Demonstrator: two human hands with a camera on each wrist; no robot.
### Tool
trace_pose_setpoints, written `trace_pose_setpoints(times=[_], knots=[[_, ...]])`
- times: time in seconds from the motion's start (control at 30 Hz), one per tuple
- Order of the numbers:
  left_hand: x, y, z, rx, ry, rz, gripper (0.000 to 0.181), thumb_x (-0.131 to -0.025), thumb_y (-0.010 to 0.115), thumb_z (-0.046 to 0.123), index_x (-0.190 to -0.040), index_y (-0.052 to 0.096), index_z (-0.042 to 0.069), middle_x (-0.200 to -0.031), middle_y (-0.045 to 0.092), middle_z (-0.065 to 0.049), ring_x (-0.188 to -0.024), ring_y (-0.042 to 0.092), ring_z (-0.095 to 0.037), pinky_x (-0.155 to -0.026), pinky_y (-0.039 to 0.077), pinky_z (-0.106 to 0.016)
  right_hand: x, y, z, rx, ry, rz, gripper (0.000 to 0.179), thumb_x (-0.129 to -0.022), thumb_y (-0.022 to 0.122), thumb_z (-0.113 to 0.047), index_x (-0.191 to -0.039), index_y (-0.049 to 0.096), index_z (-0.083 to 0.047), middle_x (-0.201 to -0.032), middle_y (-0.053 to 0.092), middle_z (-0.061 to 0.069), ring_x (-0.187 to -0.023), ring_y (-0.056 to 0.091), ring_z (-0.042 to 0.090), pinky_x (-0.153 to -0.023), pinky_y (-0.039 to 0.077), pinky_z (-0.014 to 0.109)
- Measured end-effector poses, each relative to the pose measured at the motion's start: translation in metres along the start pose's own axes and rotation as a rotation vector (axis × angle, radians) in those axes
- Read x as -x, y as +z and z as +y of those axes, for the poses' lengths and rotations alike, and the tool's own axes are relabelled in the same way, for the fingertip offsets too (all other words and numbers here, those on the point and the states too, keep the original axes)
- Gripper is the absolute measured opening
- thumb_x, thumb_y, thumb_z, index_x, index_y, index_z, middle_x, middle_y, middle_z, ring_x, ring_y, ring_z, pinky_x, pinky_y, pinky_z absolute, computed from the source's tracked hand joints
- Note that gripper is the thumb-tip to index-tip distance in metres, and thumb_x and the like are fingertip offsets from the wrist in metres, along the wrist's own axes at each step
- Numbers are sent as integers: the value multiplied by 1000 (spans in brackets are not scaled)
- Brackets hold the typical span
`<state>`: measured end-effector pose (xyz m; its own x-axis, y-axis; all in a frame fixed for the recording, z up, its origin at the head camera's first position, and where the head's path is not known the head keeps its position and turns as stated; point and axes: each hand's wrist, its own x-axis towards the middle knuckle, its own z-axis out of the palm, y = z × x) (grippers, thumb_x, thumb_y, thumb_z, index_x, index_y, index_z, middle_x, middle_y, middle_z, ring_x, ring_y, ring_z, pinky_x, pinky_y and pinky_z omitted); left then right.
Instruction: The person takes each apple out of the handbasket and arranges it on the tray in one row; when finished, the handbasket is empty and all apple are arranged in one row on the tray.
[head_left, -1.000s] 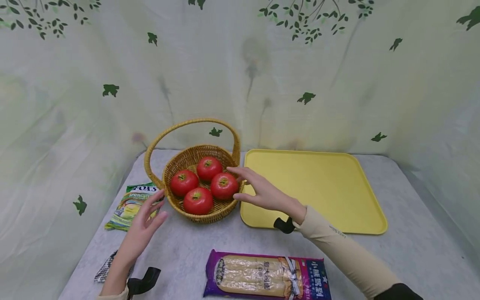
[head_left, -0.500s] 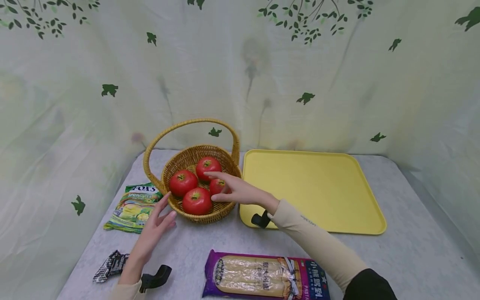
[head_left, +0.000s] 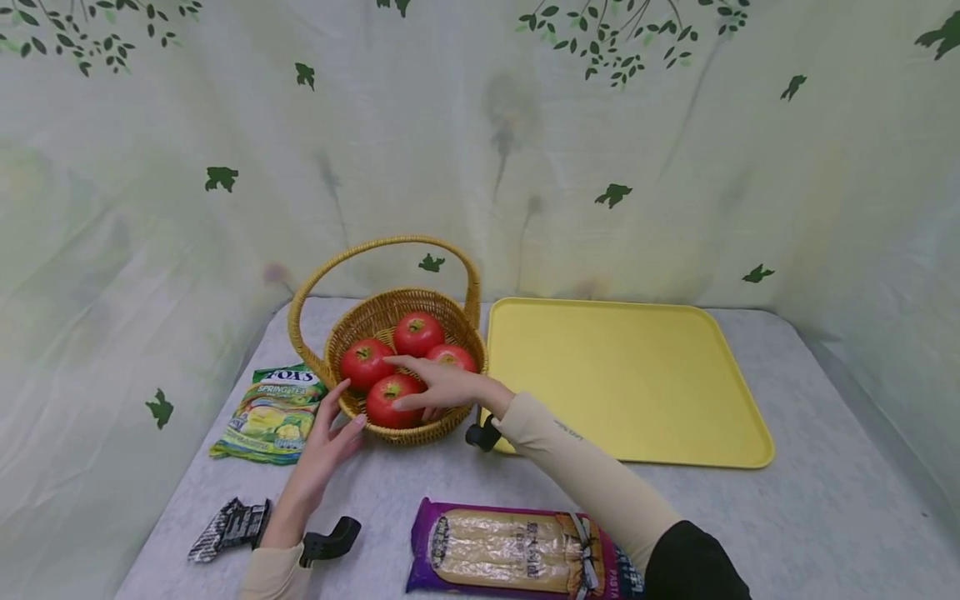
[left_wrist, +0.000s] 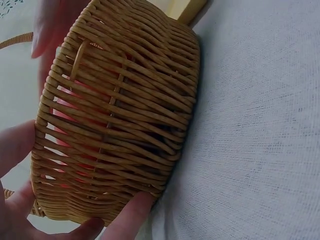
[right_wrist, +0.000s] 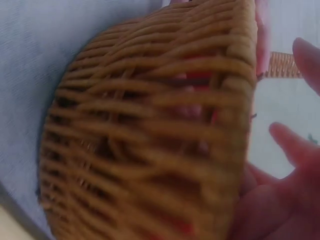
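A wicker basket (head_left: 427,434) with a tall arched handle holds several red tomatoes with green stems. My right hand (head_left: 446,388) reaches over its right side, fingers spread over the front tomato (head_left: 386,410) and partly covering the one behind, the right tomato (head_left: 454,357). My left hand (head_left: 324,446) touches the basket's front left, with fingertips at the rim. In the left wrist view, the left fingers (left_wrist: 131,216) lie against the woven wall (left_wrist: 115,115). The right wrist view shows the right fingers (right_wrist: 292,145) extended above the rim, while the wall hides most of the tomatoes.
A yellow tray (head_left: 622,375) lies right of the basket. A green candy bag (head_left: 273,417) sits left of it, behind the left hand. A small black-and-white packet (head_left: 228,529) lies by the left wrist. The purple pasta package (head_left: 517,550) is at the front, partly under the right forearm.
My right hand has moved left and slightly down, from the basket's right rim to over the front tomato. My left hand has shifted right and now meets the basket's front left side.
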<state>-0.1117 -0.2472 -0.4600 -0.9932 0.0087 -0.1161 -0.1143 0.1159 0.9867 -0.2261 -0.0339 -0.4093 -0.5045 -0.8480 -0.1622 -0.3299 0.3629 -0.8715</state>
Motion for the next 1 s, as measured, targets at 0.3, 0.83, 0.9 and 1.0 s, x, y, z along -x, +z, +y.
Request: trace_pose_setpoints(times=[0.3,0.83,0.9,1.0], knots=[[-2,0,-1,14,-12,0,65,-102,47,24,-154,8,26,-156,-2,-19,-136,18,-48,-102,32,-58,-11,4,-10,264,75,-10,61,-94,60,-37,-147,36,-21,-142,38,12,-116,46,19,-96,42,33],[-3,3,-2,27,-12,9,64,-102,48,23,-154,10,26,-156,-2,-19,-136,18,-48,-101,32,-60,-7,6,-1,240,5,107,58,-87,71,-27,-140,47,-24,-138,35,8,-116,43,19,-95,42,37],[-2,3,-2,26,-10,12,64,-102,48,23,-154,10,25,-156,-2,-19,-136,18,-48,-101,32,-60,-4,4,-1,161,-24,122,59,-87,72,-24,-141,46,-23,-138,34,9,-111,48,21,-89,47,34],[-1,3,-2,28,-9,16,64,-102,48,23,-154,10,25,-156,-2,-19,-136,18,-48,-101,32,-60,2,-2,-2,-19,-54,122,60,-88,71,-19,-142,45,-23,-140,31,10,-95,60,24,-75,55,35]])
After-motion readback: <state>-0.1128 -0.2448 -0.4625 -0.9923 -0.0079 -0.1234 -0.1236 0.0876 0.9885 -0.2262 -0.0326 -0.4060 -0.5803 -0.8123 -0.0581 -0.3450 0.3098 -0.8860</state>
